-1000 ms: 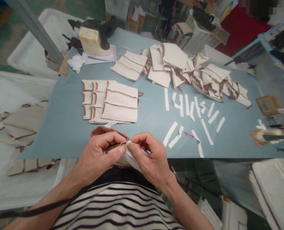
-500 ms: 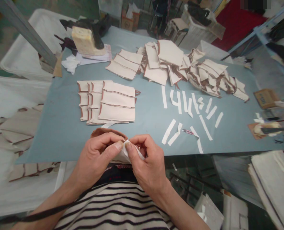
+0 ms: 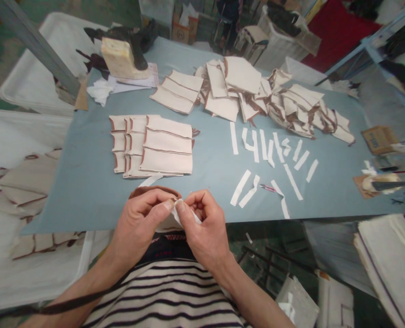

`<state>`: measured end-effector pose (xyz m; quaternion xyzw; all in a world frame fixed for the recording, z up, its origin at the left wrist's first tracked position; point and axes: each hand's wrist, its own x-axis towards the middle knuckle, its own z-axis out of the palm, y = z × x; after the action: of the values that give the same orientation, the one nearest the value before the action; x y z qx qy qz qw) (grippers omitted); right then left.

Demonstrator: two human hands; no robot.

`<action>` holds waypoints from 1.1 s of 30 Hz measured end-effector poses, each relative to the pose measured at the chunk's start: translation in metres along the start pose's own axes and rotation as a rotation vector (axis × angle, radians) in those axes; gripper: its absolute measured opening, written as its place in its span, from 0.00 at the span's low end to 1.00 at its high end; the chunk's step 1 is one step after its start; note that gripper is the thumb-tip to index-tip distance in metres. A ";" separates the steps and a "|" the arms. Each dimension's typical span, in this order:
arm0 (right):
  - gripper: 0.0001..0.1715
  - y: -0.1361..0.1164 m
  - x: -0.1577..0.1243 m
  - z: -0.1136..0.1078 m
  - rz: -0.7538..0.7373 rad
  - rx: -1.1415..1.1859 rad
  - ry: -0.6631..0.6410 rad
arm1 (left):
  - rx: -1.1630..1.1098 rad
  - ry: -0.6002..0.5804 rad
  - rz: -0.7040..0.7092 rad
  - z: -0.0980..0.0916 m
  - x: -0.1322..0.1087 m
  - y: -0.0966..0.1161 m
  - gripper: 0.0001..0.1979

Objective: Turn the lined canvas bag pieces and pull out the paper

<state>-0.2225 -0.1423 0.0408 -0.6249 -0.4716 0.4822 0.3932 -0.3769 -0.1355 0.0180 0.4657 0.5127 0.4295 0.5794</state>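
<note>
At the table's near edge, close to my body, my two hands meet. My left hand pinches a cream piece with a brown edge; most of the piece is hidden by the fingers. Between thumb and fingers of my right hand is a white strip, pressed against the piece's edge beside my left fingertips. A loose white strip lies just beyond my left hand. Past it are overlapping stacks of cream panels with brown edging.
Several white strips and a pen lie on the blue-grey table. A heap of cream pieces lies at the back. White bins flank the left side. A yellowish block stands far left, a tape roll right.
My right hand has shifted slightly left, towards my left hand, with the white strip. More of the loose strip beyond my left hand shows. The stacks have not moved.
</note>
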 end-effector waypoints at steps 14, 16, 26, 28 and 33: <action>0.14 0.012 0.008 -0.005 -0.023 0.038 -0.124 | 0.163 -0.155 -0.080 -0.015 0.023 0.019 0.15; 0.14 0.014 0.011 -0.005 -0.025 0.047 -0.139 | 0.222 -0.160 -0.059 -0.014 0.026 0.025 0.16; 0.17 0.034 0.013 0.003 -0.162 -0.153 -0.085 | 0.262 -0.186 -0.130 -0.009 0.028 0.017 0.13; 0.17 0.032 0.012 0.003 -0.224 -0.200 -0.093 | 0.319 -0.184 -0.096 -0.012 0.029 0.020 0.13; 0.19 0.005 0.006 -0.007 -0.378 -0.266 -0.114 | 0.364 -0.189 -0.016 -0.021 0.031 0.033 0.10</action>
<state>-0.2143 -0.1382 0.0360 -0.5434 -0.6610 0.3684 0.3634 -0.3954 -0.0970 0.0440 0.5969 0.5289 0.2797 0.5346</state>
